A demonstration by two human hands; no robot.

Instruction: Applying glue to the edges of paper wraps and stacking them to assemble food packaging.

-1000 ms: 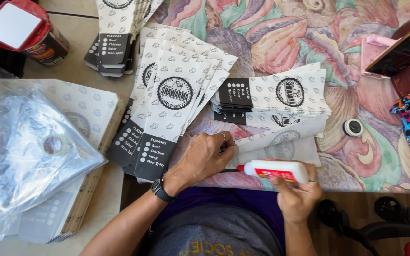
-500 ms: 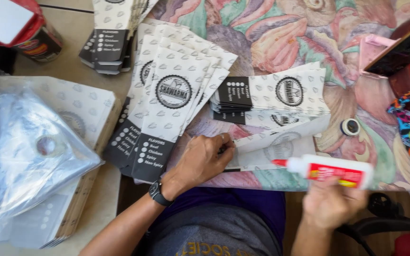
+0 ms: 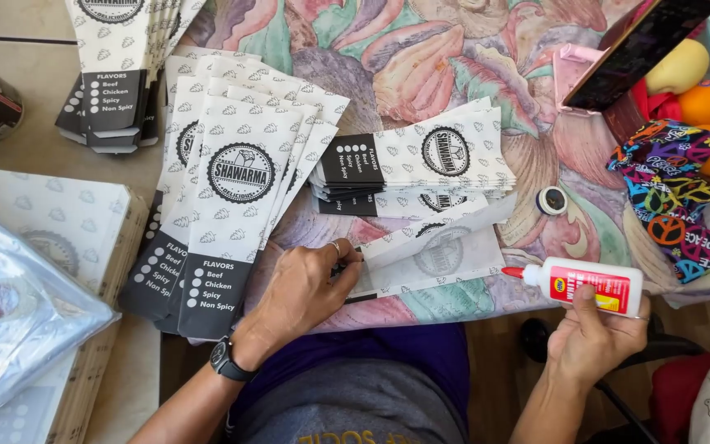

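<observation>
On the floral tablecloth [image 3: 454, 57], left hand [image 3: 306, 288] presses a white paper sleeve [image 3: 437, 255]; right hand [image 3: 597, 333] grips a glue bottle [image 3: 589, 284].

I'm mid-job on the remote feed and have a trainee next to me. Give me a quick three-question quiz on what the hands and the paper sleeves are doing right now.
1. True or false: the right hand holds the glue bottle with its red tip touching the flat paper sleeve.
2. Which hand presses on the flat paper sleeve? A left hand, B right hand, C neither.
3. Fill in: the small round cap lies on the floral ____.

Key:
1. False; the tip is off the sleeve's right end.
2. A.
3. Tablecloth.
</observation>
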